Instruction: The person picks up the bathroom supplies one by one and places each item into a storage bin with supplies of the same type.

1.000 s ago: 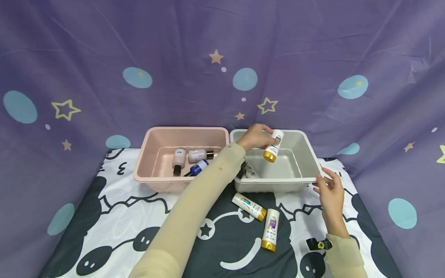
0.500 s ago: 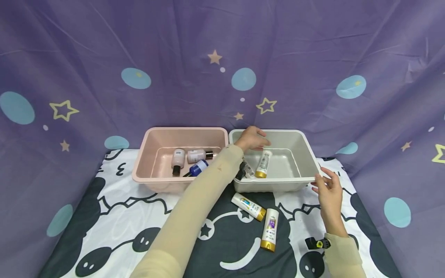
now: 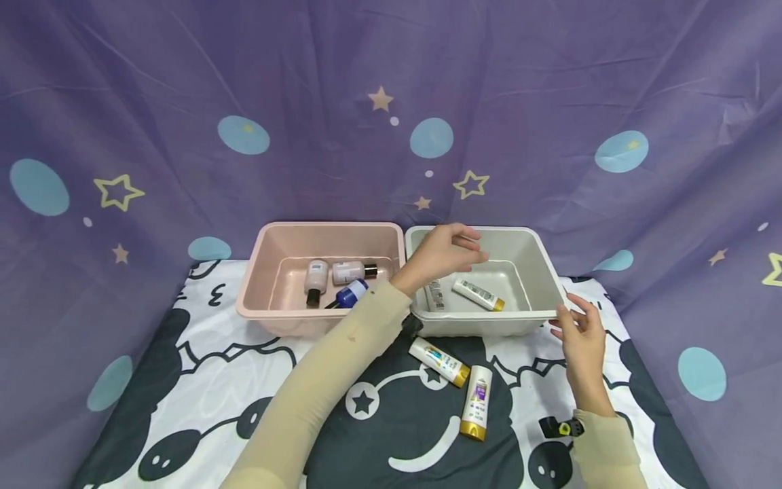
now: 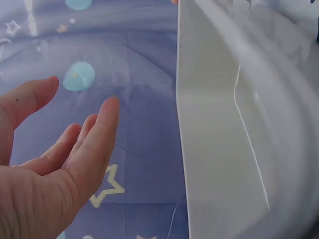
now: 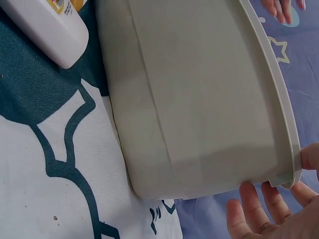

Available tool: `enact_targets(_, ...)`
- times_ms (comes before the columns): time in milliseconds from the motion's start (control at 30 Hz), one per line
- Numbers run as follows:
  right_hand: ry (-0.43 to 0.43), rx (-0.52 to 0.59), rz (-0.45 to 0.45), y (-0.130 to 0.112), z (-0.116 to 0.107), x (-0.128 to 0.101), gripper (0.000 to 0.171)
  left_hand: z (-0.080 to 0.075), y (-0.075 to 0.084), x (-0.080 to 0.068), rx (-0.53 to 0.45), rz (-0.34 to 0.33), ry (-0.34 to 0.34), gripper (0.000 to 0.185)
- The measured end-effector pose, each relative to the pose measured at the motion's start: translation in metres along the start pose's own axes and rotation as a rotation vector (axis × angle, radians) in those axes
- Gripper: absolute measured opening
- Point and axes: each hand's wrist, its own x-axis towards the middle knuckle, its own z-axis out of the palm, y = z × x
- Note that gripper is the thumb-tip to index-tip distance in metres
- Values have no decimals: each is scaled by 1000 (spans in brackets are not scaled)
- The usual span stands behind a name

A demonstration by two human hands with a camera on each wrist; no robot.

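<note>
The left hand point(image 3: 441, 252) hovers over the grey tub point(image 3: 546, 268) at the far edge of the worktop point(image 3: 201, 353); its grip is wide, fingers relaxed, holding nothing. A gold-capped bottle point(image 3: 478, 295) lies on its side on the tub floor, just below that hand and beside another bottle point(image 3: 434, 294). The right hand point(image 3: 580, 336) rests at the tub's right front corner, grip wide, fingertips point(image 5: 254, 199) at the rim. Two more gold-capped bottles point(image 3: 438, 361) point(image 3: 476, 402) lie on the worktop near the tub's front wall. A pink tub point(image 3: 256, 272) with three small bottles stands touching the grey tub on its left.

Risk, as a judgement: the left sleeve point(image 3: 342, 360) crosses the tub's front left corner; a careless withdrawal could drag the tub or nudge the nearer worktop bottle into rolling.
</note>
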Motion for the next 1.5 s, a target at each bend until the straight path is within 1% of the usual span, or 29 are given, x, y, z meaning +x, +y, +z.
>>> enact_targets(133, 2, 12, 8, 0, -1, 1, 42, -4, -3, -28, 100, 47, -8, 43)
enact_targets(200, 2, 9, 11, 0, -1, 1, 42, -5, -9, -41, 155, 56, -4, 43)
enact_targets(333, 0, -24, 5, 0, -2, 2, 43, -8, -22, -66, 226, 70, -2, 41)
enact_targets(433, 3, -47, 2, 0, -2, 2, 44, -8, -32, -83, 224, 89, -12, 40)
enact_targets(533, 7, -47, 10, -1, -3, 2, 45, -8, -43, -99, 214, 89, -26, 38)
enact_targets(633, 8, -47, 13, 0, -3, 1, 44, -7, -55, -113, 209, 75, -31, 38)
enact_targets(767, 11, -26, 7, 2, -3, 0, 43, -6, -71, -128, 196, 60, -30, 36)
enact_targets(900, 8, -4, 1, 1, -3, -1, 43, -4, -94, -136, 199, 29, -25, 36)
enact_targets(1033, 3, -15, -9, 0, -2, -2, 42, -2, -119, -138, 257, -3, -9, 38)
enact_targets(1133, 6, 9, -2, 0, -1, -2, 42, -1, -134, -137, 295, -11, 25, 40)
enact_targets(1300, 6, -5, 9, 1, 0, -2, 43, 0, -152, -133, 337, -34, 86, 43)
enact_targets(1433, 1, -43, 5, 2, 2, -2, 43, 0, -161, -129, 362, -37, 128, 43)
enact_targets(1500, 1, -43, 1, 2, 2, -2, 43, 0, -164, -127, 376, -39, 142, 42)
